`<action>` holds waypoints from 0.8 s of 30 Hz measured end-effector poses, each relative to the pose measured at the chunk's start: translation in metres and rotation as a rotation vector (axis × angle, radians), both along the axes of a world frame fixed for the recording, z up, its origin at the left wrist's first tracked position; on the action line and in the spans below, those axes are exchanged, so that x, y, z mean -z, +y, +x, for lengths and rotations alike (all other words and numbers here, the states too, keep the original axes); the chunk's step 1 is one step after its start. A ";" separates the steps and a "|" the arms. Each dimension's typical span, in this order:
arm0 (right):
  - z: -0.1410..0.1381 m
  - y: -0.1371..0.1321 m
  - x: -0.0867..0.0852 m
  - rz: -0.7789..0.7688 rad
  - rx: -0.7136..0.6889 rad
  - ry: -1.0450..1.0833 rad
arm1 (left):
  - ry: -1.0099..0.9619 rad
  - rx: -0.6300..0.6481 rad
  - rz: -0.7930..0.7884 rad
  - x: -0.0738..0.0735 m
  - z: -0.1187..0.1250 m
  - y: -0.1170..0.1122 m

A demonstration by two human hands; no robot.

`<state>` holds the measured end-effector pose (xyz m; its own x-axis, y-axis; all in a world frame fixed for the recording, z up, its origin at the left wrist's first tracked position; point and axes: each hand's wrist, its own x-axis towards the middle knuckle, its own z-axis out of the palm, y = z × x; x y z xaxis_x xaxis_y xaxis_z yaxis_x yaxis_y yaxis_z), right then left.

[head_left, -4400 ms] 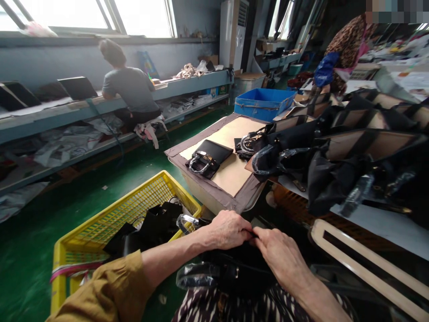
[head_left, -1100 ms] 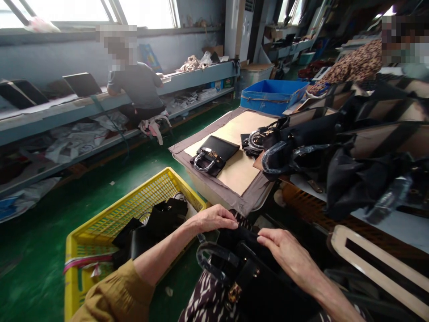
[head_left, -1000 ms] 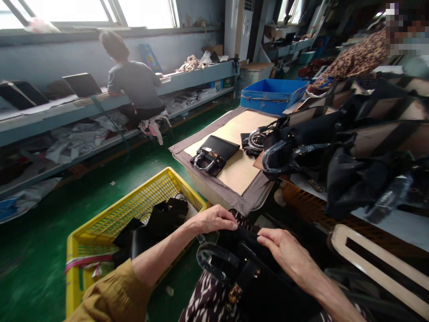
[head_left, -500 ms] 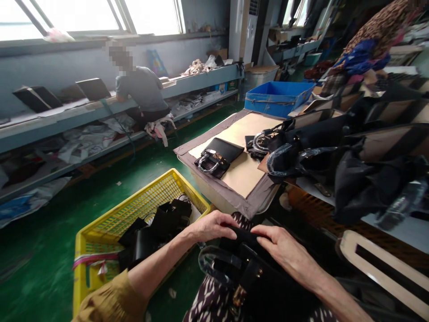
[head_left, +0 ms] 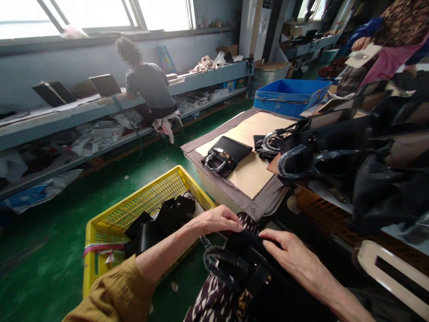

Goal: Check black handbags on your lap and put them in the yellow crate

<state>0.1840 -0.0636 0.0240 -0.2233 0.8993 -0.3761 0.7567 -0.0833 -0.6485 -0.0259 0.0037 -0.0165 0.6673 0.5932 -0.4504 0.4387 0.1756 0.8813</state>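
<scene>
Head cam: left hand [head_left: 217, 220] and right hand [head_left: 288, 255] rest fingers pressed flat on the black handbag [head_left: 264, 286] at 6 o'clock. Looks soft and floppy, probably light; I'd grab the wrapped handle [head_left: 224, 268], plastic may be slick.

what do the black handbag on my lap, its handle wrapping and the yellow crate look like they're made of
Black handbag: smooth black leather or faux leather, by its soft sheen; which one is unclear. Handle wrapping: clear plastic film, glossy and wrinkled over the strap. Yellow crate: moulded plastic, with uniform colour and lattice walls. Left hand and right hand rest on the bag's top edge.
</scene>
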 end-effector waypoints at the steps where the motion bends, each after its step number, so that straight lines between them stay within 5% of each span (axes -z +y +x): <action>1: -0.001 0.001 0.001 -0.010 -0.014 0.013 | 0.012 0.006 -0.001 0.000 0.001 0.000; 13: -0.020 0.013 0.013 -0.149 -0.092 0.055 | 0.067 -0.161 -0.151 -0.010 0.014 -0.011; 19: -0.027 0.007 0.011 -0.042 -0.083 -0.025 | 0.098 -0.207 -0.164 -0.007 0.013 -0.016; 24: -0.032 0.003 0.010 -0.029 -0.065 -0.049 | 0.069 0.000 -0.043 -0.014 0.008 -0.018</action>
<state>0.1518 -0.0601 0.0139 -0.2612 0.8721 -0.4138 0.7918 -0.0516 -0.6086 -0.0175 -0.0140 -0.0024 0.6341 0.5722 -0.5201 0.4982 0.2121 0.8407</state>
